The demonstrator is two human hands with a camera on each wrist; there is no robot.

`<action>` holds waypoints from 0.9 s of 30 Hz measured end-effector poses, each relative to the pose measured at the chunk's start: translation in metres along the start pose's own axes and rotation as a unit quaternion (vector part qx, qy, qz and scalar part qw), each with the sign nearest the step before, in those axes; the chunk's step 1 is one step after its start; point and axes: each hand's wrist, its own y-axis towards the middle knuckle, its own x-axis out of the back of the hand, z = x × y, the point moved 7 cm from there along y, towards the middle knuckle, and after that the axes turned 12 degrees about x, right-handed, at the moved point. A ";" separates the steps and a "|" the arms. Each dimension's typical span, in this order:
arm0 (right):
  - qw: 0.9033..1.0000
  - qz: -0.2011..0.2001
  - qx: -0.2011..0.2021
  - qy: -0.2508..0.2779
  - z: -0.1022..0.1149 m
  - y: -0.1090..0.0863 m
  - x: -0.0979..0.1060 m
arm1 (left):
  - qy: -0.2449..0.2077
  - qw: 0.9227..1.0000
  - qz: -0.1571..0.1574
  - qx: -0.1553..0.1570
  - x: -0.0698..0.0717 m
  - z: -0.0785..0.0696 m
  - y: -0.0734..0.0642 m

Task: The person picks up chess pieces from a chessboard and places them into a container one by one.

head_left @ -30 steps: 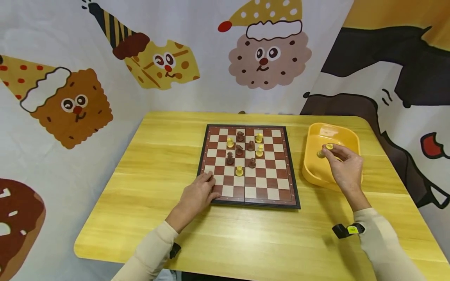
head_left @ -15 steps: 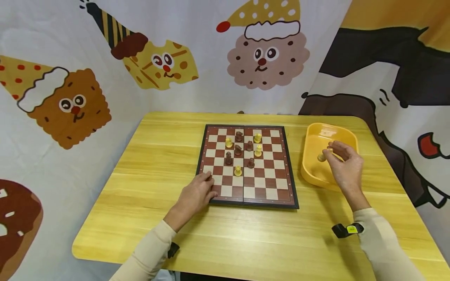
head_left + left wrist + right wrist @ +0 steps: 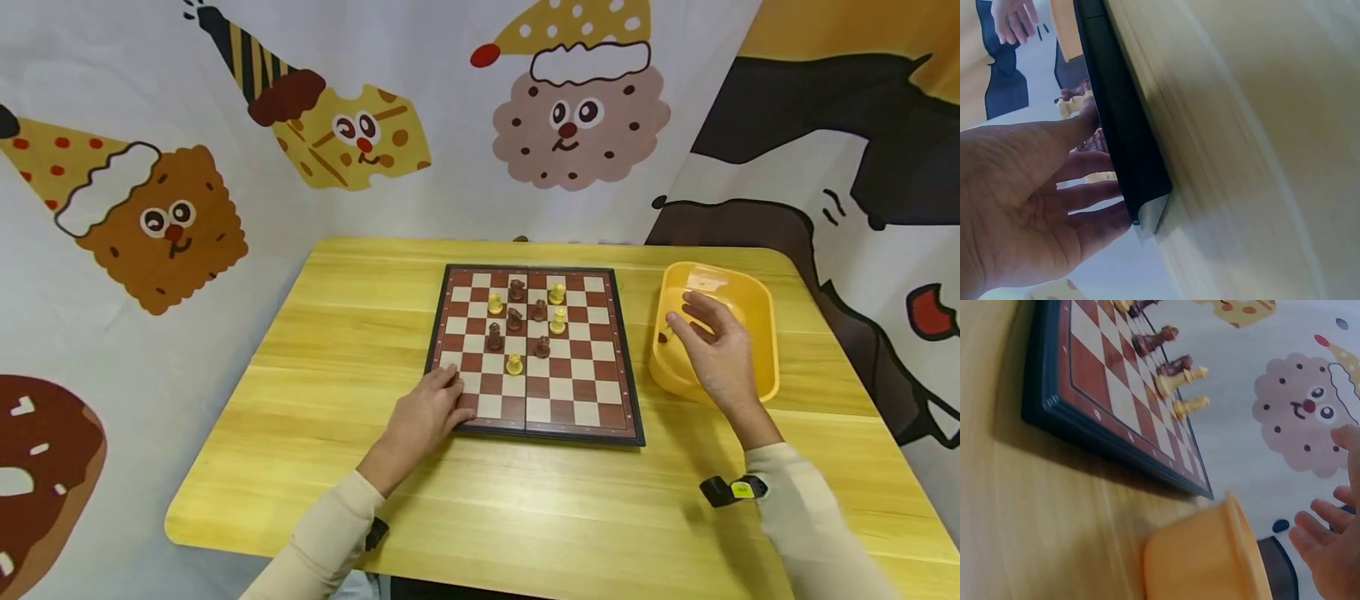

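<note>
While left fingers (image 3: 1090, 195) rest spread on the chessboard (image 3: 573, 390), right fingers (image 3: 711, 310) hover parted over a tub (image 3: 675, 383).

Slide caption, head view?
Left hand on the near-left corner of a chessboard bearing pieces, right hand over a yellow tub.

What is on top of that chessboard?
On the chessboard stand four yellow pieces and five dark brown pieces. The person's left hand rests at the near left corner; whatever squares lie beneath it are covered and cannot be seen.
</note>
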 end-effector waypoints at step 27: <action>0.989 0.095 0.054 0.103 0.024 -0.005 -0.062 | -0.020 1.000 0.000 0.001 -0.003 0.004 0.001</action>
